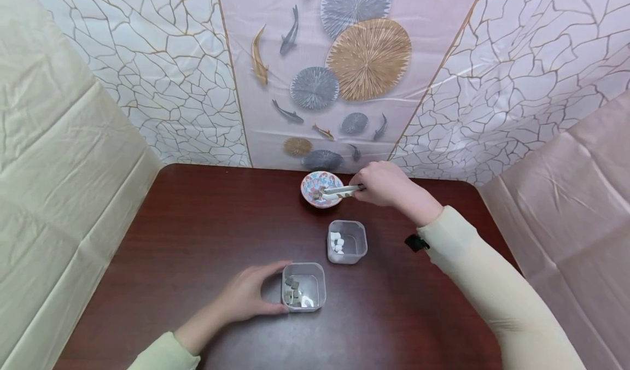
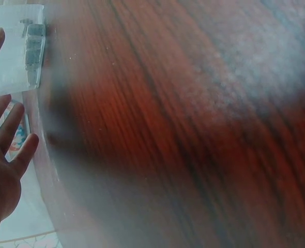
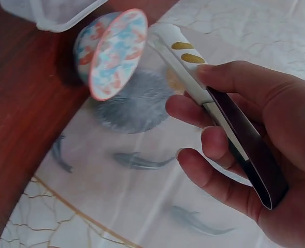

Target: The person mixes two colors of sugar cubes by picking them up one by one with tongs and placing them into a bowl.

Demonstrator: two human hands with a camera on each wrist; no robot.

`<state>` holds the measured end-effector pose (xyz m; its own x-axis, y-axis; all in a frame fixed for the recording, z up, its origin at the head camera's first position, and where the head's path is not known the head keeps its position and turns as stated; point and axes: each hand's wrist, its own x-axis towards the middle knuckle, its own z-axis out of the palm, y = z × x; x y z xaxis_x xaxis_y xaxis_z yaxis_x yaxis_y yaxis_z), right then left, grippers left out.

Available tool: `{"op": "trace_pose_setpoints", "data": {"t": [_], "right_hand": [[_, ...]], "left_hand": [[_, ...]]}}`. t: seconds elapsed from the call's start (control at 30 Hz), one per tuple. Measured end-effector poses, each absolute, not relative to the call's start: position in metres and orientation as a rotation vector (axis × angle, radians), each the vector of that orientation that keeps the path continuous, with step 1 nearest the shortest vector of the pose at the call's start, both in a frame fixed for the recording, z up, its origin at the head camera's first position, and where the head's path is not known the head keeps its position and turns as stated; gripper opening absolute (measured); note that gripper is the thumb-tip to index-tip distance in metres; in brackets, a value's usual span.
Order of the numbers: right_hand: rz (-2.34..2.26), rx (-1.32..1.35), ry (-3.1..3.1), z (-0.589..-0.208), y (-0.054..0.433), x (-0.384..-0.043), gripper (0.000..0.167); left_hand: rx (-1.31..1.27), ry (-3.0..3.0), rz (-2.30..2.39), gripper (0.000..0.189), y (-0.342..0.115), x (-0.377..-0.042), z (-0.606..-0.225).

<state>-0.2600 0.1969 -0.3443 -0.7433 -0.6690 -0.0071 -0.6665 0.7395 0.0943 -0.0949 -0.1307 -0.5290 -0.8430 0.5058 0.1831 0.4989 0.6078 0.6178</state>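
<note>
My left hand (image 1: 248, 292) spans the near clear plastic container (image 1: 320, 288), thumb at one side and index finger at the opposite side. Several grey-brown cubes (image 1: 294, 285) lie along that container's left part. In the left wrist view, the other fingers of the left hand (image 2: 5, 165) spread out fairly straight. My right hand (image 1: 381, 184) grips a pair of tongs (image 3: 230, 124) with dark handles and white ends marked in gold. The tongs' tips reach into a patterned bowl (image 1: 310, 180) at the table's far edge, over brownish cubes (image 1: 317, 194); whether they pinch one I cannot tell.
A second plastic container (image 1: 363, 239), with several white pieces (image 1: 337, 243) in it, stands between the bowl and the near container. The dark red-brown wooden table (image 1: 221, 217) ends at a patterned curtain (image 1: 275, 140) behind. Pale cloth hangs on both sides.
</note>
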Motion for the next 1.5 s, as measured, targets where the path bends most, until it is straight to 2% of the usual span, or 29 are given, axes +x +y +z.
{"op": "trace_pose_setpoints", "data": {"t": [0.17,0.4,0.77,0.97,1.2,1.5], "right_hand": [[-0.218,1.094,-2.945,-0.358,0.192,-0.279,0.012],[-0.293,1.042,-2.993,-0.378,0.187,-0.298,0.024],[-0.291,0.986,-3.036,-0.384,0.188,-0.302,0.01],[-0.105,1.016,-3.057,-0.372,0.191,-0.285,0.009],[0.114,1.204,-2.916,-0.361,0.196,-0.25,0.006],[0.293,1.39,-2.775,-0.358,0.197,-0.193,0.016]], "left_hand": [[0.892,2.8,1.077,0.092,-0.131,-0.094,-0.528],[0.896,2.805,1.075,0.092,-0.131,-0.094,-0.526],[0.903,2.795,1.083,0.092,-0.131,-0.093,-0.527],[0.923,2.784,1.099,0.092,-0.132,-0.094,-0.526],[0.939,2.776,1.111,0.092,-0.132,-0.097,-0.527],[0.932,2.78,1.103,0.093,-0.133,-0.098,-0.528]]}}
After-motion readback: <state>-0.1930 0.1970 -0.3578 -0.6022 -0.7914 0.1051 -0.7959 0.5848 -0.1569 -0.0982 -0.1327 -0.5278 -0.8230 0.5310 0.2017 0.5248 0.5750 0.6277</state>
